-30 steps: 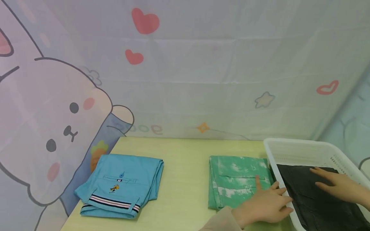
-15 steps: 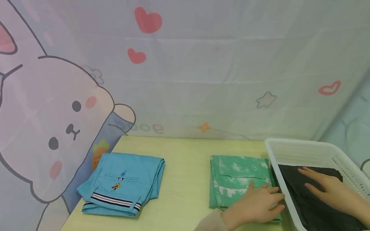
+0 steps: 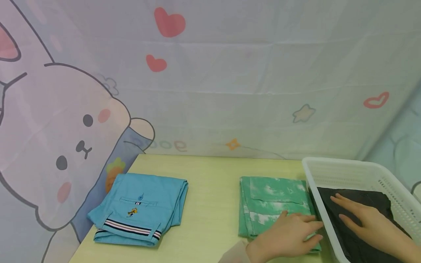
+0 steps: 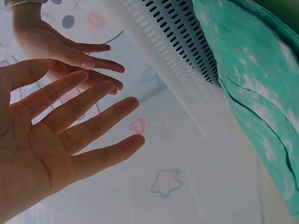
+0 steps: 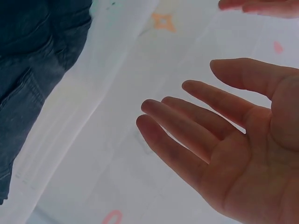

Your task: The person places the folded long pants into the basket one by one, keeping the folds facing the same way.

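Note:
My left hand (image 3: 287, 235) hovers with spread fingers over the lower right part of folded green trousers (image 3: 276, 193) with white tie-dye patches, left of the basket. In the left wrist view its palm shows bare, apart from the green cloth. My right hand (image 3: 366, 221) is over folded black trousers (image 3: 358, 195) lying in the white plastic basket (image 3: 342, 160). Its fingers are extended and hold nothing; the right wrist view shows the palm (image 5: 252, 172) bare, with the dark trousers off to the side. Folded light blue trousers (image 3: 148, 204) with a striped waistband lie on the table's left.
The pale yellow table (image 3: 210, 204) ends at a hanging curtain (image 3: 230, 80) printed with a rabbit, hearts and stars. The basket's perforated rim stands between the green and black trousers, at the table's right side.
My right hand has moved left over the black trousers. My left hand has drawn back slightly left from the basket rim, over the green trousers. The head view has shifted a little.

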`<state>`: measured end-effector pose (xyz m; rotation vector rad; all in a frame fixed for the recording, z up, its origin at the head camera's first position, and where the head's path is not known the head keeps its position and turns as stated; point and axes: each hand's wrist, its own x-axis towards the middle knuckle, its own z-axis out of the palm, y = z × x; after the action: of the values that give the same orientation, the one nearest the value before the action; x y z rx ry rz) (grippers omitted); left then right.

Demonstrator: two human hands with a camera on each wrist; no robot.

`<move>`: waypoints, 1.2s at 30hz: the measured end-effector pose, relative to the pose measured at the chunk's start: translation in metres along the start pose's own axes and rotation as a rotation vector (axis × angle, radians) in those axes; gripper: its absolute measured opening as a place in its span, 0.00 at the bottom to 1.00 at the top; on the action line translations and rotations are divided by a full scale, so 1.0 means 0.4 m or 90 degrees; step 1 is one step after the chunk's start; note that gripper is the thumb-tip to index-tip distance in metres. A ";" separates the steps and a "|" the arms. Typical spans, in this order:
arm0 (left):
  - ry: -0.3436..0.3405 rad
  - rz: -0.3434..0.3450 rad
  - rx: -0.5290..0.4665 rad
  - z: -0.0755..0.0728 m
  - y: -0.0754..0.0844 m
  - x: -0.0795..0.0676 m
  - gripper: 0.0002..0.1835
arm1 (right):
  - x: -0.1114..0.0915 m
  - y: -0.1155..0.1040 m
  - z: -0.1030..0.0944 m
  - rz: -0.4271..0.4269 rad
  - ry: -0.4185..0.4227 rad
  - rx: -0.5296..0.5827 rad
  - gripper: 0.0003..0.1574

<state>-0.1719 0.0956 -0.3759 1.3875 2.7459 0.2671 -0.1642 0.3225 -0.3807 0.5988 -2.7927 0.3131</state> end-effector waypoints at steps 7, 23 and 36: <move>0.035 0.011 -0.010 0.000 -0.019 -0.020 0.20 | -0.005 -0.030 0.011 0.025 -0.025 0.021 0.34; 0.153 0.056 -0.042 -0.016 -0.062 -0.066 0.19 | -0.011 -0.120 0.001 0.028 0.014 0.042 0.31; 0.105 -0.023 -0.171 -0.034 -0.102 -0.088 0.21 | 0.030 -0.198 0.015 0.158 -0.042 0.181 0.25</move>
<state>-0.1849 0.0417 -0.3707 1.2981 2.7266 0.7491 -0.1421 0.2458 -0.3704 0.3225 -2.9115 0.7630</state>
